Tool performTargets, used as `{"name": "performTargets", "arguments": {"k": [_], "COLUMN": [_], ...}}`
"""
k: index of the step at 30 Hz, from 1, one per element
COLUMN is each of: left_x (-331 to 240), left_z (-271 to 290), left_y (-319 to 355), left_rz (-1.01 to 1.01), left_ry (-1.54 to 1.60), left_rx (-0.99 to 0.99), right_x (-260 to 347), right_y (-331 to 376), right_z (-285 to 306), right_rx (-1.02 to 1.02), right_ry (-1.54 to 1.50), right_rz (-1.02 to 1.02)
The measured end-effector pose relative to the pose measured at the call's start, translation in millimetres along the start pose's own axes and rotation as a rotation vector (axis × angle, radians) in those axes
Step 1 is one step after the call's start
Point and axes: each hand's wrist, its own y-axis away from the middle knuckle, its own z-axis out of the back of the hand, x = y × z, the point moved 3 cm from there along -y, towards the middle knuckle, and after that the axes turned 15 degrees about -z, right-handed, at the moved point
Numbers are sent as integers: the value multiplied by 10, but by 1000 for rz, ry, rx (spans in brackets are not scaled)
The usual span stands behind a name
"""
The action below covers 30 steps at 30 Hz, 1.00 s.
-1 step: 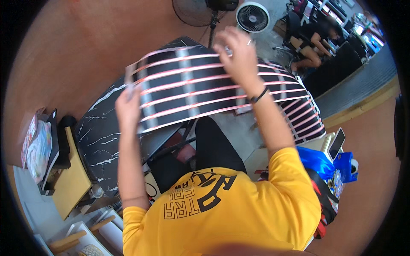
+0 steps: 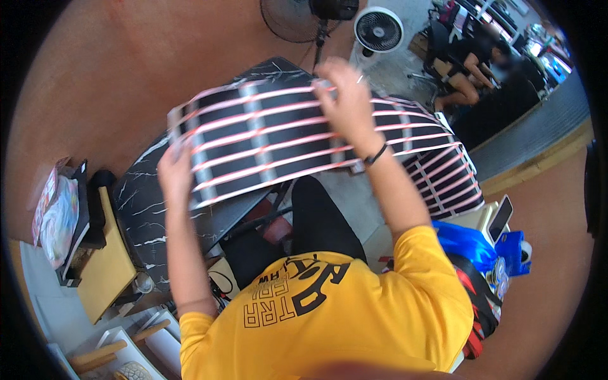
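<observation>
Stretching over the black marbled bench [image 2: 142,209], a striped black-and-pink sheet [image 2: 278,136] is held up. Its left edge is pinched by the left hand [image 2: 174,168], its far edge gripped by the right hand [image 2: 345,95]. Nothing has shifted since the earlier picture, so the sheet is not yet laid down.

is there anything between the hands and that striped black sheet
Nothing visible. The left hand grips the striped sheet at its left edge, and the right hand pinches its upper edge, both in direct contact.
</observation>
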Motion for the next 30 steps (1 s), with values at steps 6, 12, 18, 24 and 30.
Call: {"name": "performTargets", "arguments": {"k": [6, 12, 18, 24, 30], "left_x": [725, 1144, 1141, 953, 859], "left_z": [2345, 3015, 3232, 3246, 3181], "left_y": [845, 1829, 2261, 2342, 2333], "left_rz": [187, 313, 376, 429, 440], "left_ry": [-429, -366, -189, -319, -556], "left_rx": [-88, -270, -444, -441, -435], "right_x": [12, 251, 867, 1783, 2291], "right_y": [1175, 1420, 972, 118, -105], "right_z": [-1318, -1893, -1764, 413, 1579], "right_rx": [691, 758, 947, 728, 880], "right_ry": [155, 102, -231, -747, -480], "right_rz": [-275, -80, -91, 348, 436]}}
